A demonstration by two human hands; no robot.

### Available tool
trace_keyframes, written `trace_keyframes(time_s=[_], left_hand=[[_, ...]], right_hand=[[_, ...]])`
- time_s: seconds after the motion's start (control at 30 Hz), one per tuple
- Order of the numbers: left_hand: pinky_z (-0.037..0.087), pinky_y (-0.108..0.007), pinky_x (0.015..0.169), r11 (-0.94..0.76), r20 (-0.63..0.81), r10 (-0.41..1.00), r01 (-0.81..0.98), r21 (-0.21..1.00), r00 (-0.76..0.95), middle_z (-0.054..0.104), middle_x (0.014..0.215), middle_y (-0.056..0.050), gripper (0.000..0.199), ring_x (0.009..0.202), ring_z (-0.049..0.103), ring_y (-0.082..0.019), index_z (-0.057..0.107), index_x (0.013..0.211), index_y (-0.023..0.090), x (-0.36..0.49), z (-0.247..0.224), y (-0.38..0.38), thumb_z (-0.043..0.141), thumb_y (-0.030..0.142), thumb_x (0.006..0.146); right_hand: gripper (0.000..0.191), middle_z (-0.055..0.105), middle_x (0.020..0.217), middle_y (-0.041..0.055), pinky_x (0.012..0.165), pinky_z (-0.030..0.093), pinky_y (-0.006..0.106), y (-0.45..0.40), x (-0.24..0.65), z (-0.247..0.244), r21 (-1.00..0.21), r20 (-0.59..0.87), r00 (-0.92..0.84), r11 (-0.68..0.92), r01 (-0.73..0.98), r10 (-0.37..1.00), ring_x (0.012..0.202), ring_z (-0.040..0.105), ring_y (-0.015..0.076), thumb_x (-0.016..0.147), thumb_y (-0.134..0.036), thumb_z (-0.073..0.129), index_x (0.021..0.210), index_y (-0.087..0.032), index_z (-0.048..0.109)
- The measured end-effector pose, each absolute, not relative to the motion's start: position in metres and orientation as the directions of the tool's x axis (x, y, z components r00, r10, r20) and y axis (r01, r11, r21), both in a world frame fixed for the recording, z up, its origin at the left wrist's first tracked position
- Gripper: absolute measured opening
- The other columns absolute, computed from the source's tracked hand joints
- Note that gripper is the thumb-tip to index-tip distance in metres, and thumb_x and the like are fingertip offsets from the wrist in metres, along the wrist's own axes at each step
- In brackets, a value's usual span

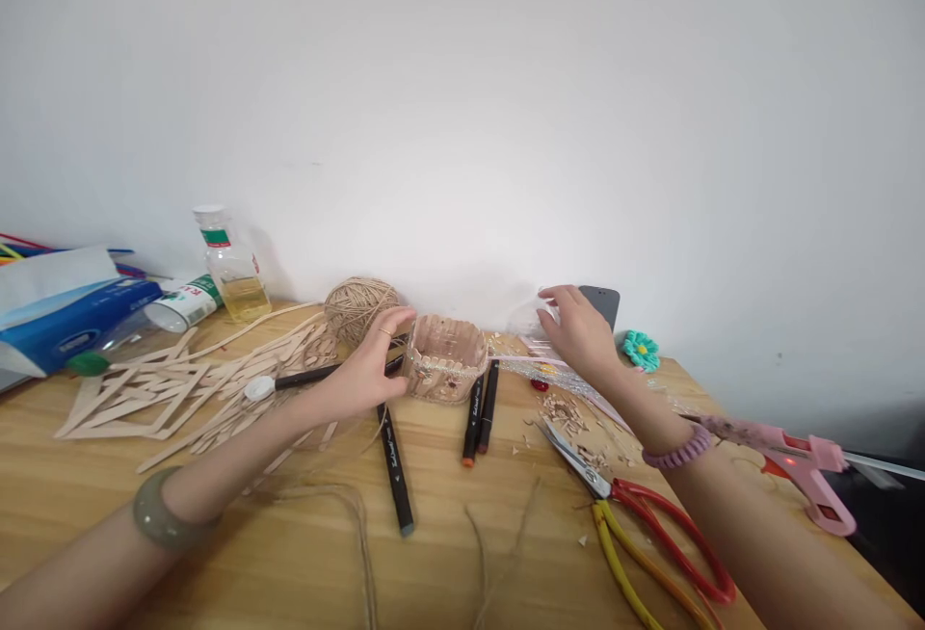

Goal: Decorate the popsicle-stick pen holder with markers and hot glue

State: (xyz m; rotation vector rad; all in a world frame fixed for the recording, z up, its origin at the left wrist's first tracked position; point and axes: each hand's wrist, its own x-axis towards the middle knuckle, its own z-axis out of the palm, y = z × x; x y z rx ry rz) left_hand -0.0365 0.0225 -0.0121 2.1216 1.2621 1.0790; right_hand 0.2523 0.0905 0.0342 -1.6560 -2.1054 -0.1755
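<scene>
A small round basket of wooden stick pieces (446,346), trimmed with a beaded band and small decorations, stands at the middle of the table. My left hand (372,365) is at its left side, thumb and fingers apart; whether they touch the wall of the basket I cannot tell. Over the back of the table hovers my right hand (578,327), fingers slightly bent and spread with nothing visible between them. Just left of it is a clear plastic bag (527,319), and a dark phone (601,305) leans on the wall behind.
Red-and-yellow-handled scissors (578,461) lie below my right forearm, with a pink glue gun (802,461) at the right edge. Black markers (394,471), a twine ball (359,307), wooden sticks (173,389), a glass bottle (242,274) and a tissue pack (79,322) lie leftward.
</scene>
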Motion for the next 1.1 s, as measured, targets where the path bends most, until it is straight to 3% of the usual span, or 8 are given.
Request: trace_keyframes(time_s=[0.13, 0.2, 0.27, 0.43, 0.63, 0.77, 0.9, 1.1], left_hand=[[0.008, -0.046, 0.117, -0.372, 0.259, 0.920, 0.443, 0.816, 0.295, 0.010, 0.155, -0.016, 0.102, 0.144, 0.012, -0.030, 0.013, 0.146, 0.018, -0.035, -0.018, 0.034, 0.072, 0.021, 0.063], [0.005, -0.045, 0.117, -0.316, 0.210, 0.932, 0.376, 0.871, 0.297, 0.008, 0.157, -0.017, 0.112, 0.144, 0.012, -0.030, 0.008, 0.147, 0.019, -0.033, -0.022, 0.040, 0.077, 0.019, 0.058], [0.007, -0.045, 0.117, -0.277, 0.181, 0.937, 0.322, 0.905, 0.298, 0.016, 0.155, -0.019, 0.116, 0.142, 0.020, -0.031, 0.007, 0.148, 0.017, -0.030, -0.026, 0.047, 0.078, 0.015, 0.056], [0.021, -0.047, 0.114, -0.203, 0.149, 0.952, 0.186, 0.961, 0.266, 0.031, 0.149, -0.019, 0.115, 0.135, 0.037, -0.031, 0.009, 0.148, 0.020, -0.026, -0.029, 0.053, 0.078, 0.015, 0.056], [0.039, -0.043, 0.105, -0.109, 0.123, 0.963, -0.072, 0.991, 0.240, 0.044, 0.142, -0.014, 0.090, 0.130, 0.043, -0.030, 0.032, 0.138, 0.022, -0.023, -0.012, 0.042, 0.074, 0.023, 0.057], [0.046, -0.041, 0.098, -0.082, 0.130, 0.968, -0.214, 0.973, 0.217, 0.054, 0.134, -0.011, 0.071, 0.127, 0.047, -0.032, 0.047, 0.123, 0.020, -0.015, -0.005, 0.035, 0.071, 0.026, 0.057], [0.050, -0.041, 0.094, -0.068, 0.118, 0.980, -0.290, 0.955, 0.158, 0.058, 0.128, -0.012, 0.064, 0.124, 0.050, -0.033, 0.049, 0.117, 0.019, -0.004, -0.002, 0.032, 0.072, 0.027, 0.058], [0.046, -0.041, 0.099, -0.105, 0.148, 0.984, -0.337, 0.936, 0.104, 0.040, 0.145, -0.010, 0.073, 0.129, 0.043, -0.031, 0.045, 0.125, 0.022, 0.003, 0.003, 0.027, 0.075, 0.026, 0.058]], right_hand=[[0.020, 0.070, 0.088, 0.0041, 0.067, 0.042, 0.031, 0.062, 0.239, 0.028, -0.270, 0.250, -0.281, 0.345, 0.899, 0.927, 0.083, 0.063, 0.0228, 0.080, -0.011, 0.047, 0.083, -0.022, 0.063], [0.017, 0.070, 0.080, 0.0031, 0.066, 0.042, 0.030, 0.048, 0.232, 0.022, -0.333, 0.172, -0.351, 0.390, 0.859, 0.920, 0.078, 0.063, 0.0216, 0.076, -0.010, 0.050, 0.079, -0.021, 0.062], [0.020, 0.069, 0.084, 0.0047, 0.070, 0.044, 0.032, 0.038, 0.226, 0.014, -0.411, 0.137, -0.389, 0.410, 0.815, 0.911, 0.079, 0.063, 0.0215, 0.076, -0.009, 0.050, 0.087, -0.020, 0.063], [0.042, 0.062, 0.113, 0.0115, 0.091, 0.042, 0.043, 0.035, 0.222, -0.003, -0.650, 0.110, -0.410, 0.378, 0.659, 0.905, 0.108, 0.056, 0.0260, 0.071, -0.010, 0.058, 0.112, -0.018, 0.053], [0.079, 0.046, 0.136, 0.0127, 0.100, 0.038, 0.043, 0.043, 0.226, -0.004, -0.897, 0.097, -0.526, 0.303, 0.321, 0.845, 0.126, 0.044, 0.0238, 0.067, -0.041, 0.072, 0.133, -0.025, 0.031], [0.098, 0.030, 0.149, 0.0137, 0.102, 0.037, 0.044, 0.033, 0.220, 0.003, -0.982, 0.109, -0.570, 0.176, 0.063, 0.814, 0.132, 0.038, 0.0251, 0.063, -0.050, 0.077, 0.139, -0.029, 0.019], [0.094, 0.031, 0.149, 0.0103, 0.107, 0.031, 0.047, 0.021, 0.209, 0.008, -0.990, 0.122, -0.479, 0.072, -0.122, 0.869, 0.132, 0.037, 0.0272, 0.062, -0.042, 0.080, 0.138, -0.030, 0.027], [0.085, 0.040, 0.145, 0.0088, 0.105, 0.034, 0.047, 0.017, 0.206, 0.008, -0.976, 0.138, -0.425, 0.050, -0.213, 0.895, 0.130, 0.042, 0.0281, 0.062, -0.027, 0.079, 0.135, -0.029, 0.035]])
